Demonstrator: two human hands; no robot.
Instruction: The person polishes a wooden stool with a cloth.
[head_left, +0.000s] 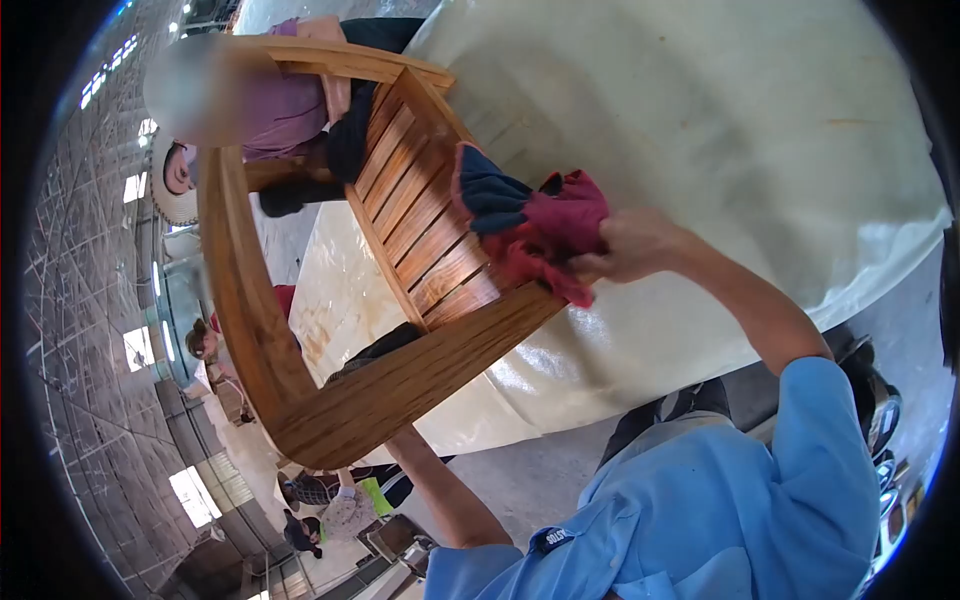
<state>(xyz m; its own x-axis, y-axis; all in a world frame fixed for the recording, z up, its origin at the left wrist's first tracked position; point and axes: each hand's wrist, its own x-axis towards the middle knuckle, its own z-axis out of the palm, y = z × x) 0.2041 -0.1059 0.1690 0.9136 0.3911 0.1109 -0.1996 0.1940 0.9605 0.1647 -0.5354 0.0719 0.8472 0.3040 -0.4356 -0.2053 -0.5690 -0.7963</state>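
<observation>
My right hand (637, 246) is closed on a bunched red and dark blue cloth (548, 215), which hangs over the end of the chair's slatted seat and the near armrest. The wooden chair (430, 375) lies tilted, its slats brown and glossy. My left hand (403, 440) reaches up behind the broad near armrest, which hides its fingers. Past that armrest's inner edge a dark fabric piece (382, 348) shows, close to where my left arm passes behind.
A table under pale plastic sheeting (720, 130) supports the chair. Across from me a person in a purple shirt (285, 105) stands close to the chair, an arm over its far side. More people (205, 340) are in the workshop at the left.
</observation>
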